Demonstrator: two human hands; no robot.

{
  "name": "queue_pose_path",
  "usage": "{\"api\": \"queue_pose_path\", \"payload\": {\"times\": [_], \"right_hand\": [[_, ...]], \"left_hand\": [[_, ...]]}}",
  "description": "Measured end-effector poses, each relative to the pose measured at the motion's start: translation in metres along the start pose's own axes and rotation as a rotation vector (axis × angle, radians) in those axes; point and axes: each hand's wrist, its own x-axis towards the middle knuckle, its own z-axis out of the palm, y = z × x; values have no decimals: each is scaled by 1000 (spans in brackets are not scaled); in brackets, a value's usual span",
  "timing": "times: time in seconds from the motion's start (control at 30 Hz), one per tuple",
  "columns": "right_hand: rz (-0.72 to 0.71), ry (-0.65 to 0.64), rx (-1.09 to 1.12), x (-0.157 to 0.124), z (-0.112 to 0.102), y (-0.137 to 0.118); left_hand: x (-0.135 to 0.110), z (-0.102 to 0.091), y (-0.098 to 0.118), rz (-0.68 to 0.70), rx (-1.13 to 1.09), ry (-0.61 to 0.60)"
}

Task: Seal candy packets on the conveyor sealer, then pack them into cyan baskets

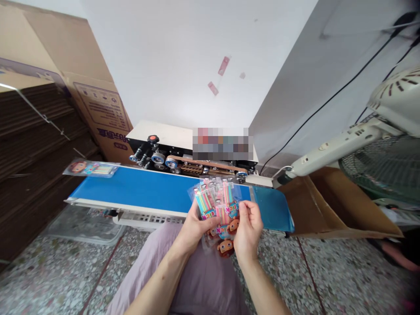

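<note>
Several clear plastic packets of striped candy sticks (223,213) are fanned out between my hands, over my lap and the near edge of the belt. Each has coloured sticks at the top and a printed cartoon face lower down. My left hand (197,225) grips the bunch from its left side, thumb across the front. At the right edge, my right hand (249,227) pinches one packet between thumb and curled fingers. Behind them runs the blue conveyor belt (147,188) of a band sealing machine (164,131). Another filled packet (92,168) lies at the belt's left end.
A cardboard box (311,205) with open flaps stands right of the belt, beneath a fan (377,113). Flattened cardboard (39,118) is stacked at the left. A clear plastic tray (85,225) sits under the belt. Rollers and a sealing band (206,164) line the machine's front.
</note>
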Motion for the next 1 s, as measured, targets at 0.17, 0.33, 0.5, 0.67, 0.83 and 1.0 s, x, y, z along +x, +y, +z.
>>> {"api": "queue_pose_path", "payload": {"times": [0.17,0.33,0.5,0.67,0.83,1.0], "right_hand": [[138,-100,259,7,1,-8],[409,-335,461,19,-8,-16],[460,-317,566,34,-10,-14],[364,-416,642,60,-5,-12],[266,-428,615,81,-13,-15],[279,-298,614,87,-30,-17]], "left_hand": [[1,-3,-3,19,-4,61],[2,-6,-2,14,17,114],[2,-3,0,16,19,126],[4,-2,-1,8,38,147],[5,-3,-2,-11,37,137],[4,1,2,-27,42,188]]}}
